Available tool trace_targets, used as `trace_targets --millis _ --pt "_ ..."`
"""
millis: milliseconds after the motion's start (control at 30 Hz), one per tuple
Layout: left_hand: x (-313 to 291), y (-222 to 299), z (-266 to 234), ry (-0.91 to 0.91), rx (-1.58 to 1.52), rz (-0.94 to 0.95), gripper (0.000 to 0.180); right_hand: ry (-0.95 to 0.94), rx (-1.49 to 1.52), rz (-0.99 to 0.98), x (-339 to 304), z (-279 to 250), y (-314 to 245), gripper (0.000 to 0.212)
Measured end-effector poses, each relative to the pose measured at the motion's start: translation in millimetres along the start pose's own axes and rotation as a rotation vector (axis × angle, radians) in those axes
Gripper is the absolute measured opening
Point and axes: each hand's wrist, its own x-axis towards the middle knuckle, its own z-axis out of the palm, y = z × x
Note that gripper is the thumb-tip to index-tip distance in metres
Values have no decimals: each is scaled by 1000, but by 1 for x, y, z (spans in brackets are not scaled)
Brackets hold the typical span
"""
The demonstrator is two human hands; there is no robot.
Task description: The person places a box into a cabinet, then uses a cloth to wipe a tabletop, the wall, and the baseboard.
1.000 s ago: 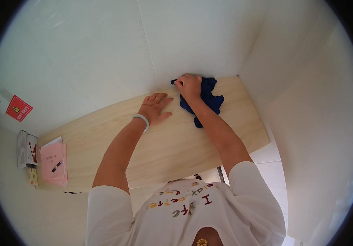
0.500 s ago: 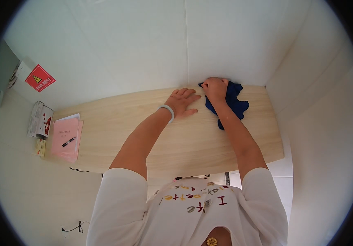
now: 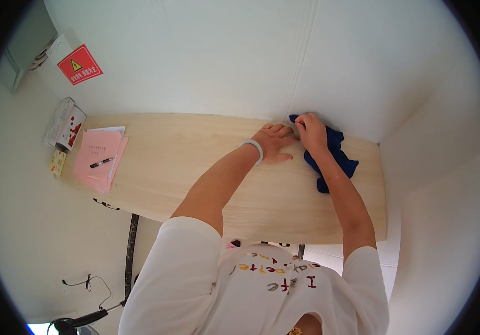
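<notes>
A dark blue cloth (image 3: 338, 156) lies crumpled on the pale wooden table (image 3: 195, 145), close to the wall at the right end. The fingers of my right hand (image 3: 313, 133) are closed on the cloth's far left part, and a small corner pokes out beyond them. Just left of it, my left hand (image 3: 275, 143) rests palm down on the wood, fingers spread and nothing in it. A pale band circles my left wrist. My right hand and forearm hide part of the cloth.
Pink papers (image 3: 97, 151) with a black pen (image 3: 101, 162) lie at the table's left end. Beside them stand a white box (image 3: 72, 129) with red pictures and a small yellow box (image 3: 57, 162). A red warning sign (image 3: 80, 64) is on the wall (image 3: 223, 56) behind.
The whole view has tilted and shifted. My right fingers have changed from a fist to a pinch on the cloth, which stays near the wall. My left hand stays flat on the table.
</notes>
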Motion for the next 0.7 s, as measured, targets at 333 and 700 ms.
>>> trace_targets --millis 333,700 --pt "12 -1 11 11 -208 -54 57 96 -70 -650 72 82 -121 7" --pt "-4 11 0 14 -247 -73 62 -254 -619 -1227 70 115 -101 12"
